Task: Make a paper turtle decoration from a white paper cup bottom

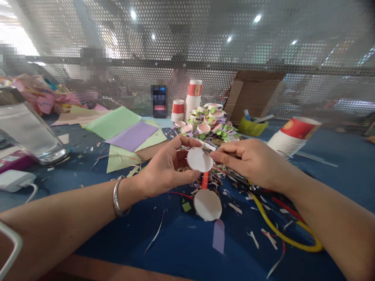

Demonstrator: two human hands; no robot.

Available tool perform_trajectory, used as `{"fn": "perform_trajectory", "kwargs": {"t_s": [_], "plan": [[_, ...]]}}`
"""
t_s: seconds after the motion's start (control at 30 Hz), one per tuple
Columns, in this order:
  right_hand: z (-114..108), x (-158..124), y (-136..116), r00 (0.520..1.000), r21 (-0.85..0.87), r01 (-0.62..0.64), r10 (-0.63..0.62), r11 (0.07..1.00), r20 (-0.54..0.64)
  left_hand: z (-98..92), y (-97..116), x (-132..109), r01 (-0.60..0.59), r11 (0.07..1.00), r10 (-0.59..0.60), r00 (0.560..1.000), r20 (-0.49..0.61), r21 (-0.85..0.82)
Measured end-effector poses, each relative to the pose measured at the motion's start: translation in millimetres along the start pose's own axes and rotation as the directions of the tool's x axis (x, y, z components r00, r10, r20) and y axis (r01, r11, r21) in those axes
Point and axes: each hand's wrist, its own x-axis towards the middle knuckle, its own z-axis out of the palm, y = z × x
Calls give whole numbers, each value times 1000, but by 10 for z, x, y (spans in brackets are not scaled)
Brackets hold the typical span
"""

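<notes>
My left hand (168,162), wearing a silver bangle, holds a round white paper disc (199,159) between thumb and fingers. My right hand (249,158) is closed in a pinch at the disc's right rim. A slim white stick with a bluish end (208,145) shows beside its fingertips; whether the fingers grip it, the rim or both, I cannot tell. Below lies a second white disc (208,205), with a red strip (205,180) above it and a purple paper piece (218,236) under it. Scissors with yellow handles (278,230) lie partly beneath my right forearm.
Paper scraps litter the blue table (175,242). Behind my hands rises a heap of decorated discs (209,121), beside stacked paper cups (193,95) and a phone (159,101). More cups (294,136) lean at right, near a yellow-green holder (252,127). Coloured sheets (114,121) and a glass (32,128) are left.
</notes>
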Motion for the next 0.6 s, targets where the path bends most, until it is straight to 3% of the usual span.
{"fn": "perform_trajectory", "kwargs": {"t_s": [0.6], "plan": [[-25, 7, -13, 1000, -9, -29, 29, 1000, -1, 12, 30, 4, -22, 996, 23, 1000, -14, 89]]}}
